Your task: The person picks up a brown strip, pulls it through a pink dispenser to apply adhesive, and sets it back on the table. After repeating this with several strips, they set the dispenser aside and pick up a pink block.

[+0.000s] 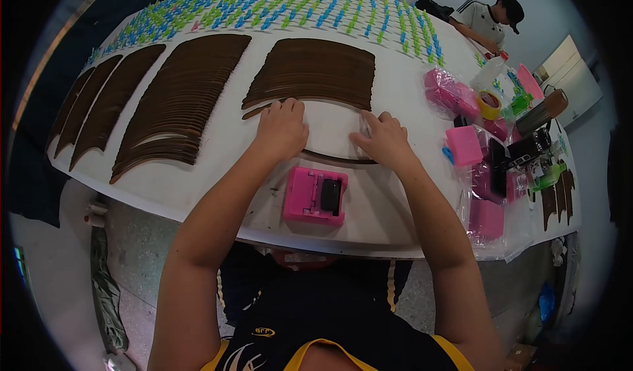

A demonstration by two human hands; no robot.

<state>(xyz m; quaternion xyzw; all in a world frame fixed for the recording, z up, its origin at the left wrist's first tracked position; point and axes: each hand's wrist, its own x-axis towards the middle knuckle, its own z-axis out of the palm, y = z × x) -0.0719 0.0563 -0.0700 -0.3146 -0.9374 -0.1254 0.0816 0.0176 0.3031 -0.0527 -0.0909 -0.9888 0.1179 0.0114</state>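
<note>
Bent over the near edge of a stack of thin, curved dark brown strips [313, 71], my left hand [283, 130] has its fingers closed on the nearest strip, whose left end sticks out past them. My right hand [386, 140] is at that strip's right end, thumb and fingers apart, fingertips close to or touching it. Another single curved strip [339, 158] lies on the white table between my wrists, partly hidden by my hands. Just nearer to me sits a pink box-like fixture [315, 196] with a black block in its right half.
Left of my hands are further stacks of brown strips [181, 94]. Many blue and green clips [283, 8] stand in rows at the back. On the right are pink blocks [463, 145], yellow tape [488, 105], a phone [497, 168] and bottles. A person [484, 21] works at the far right.
</note>
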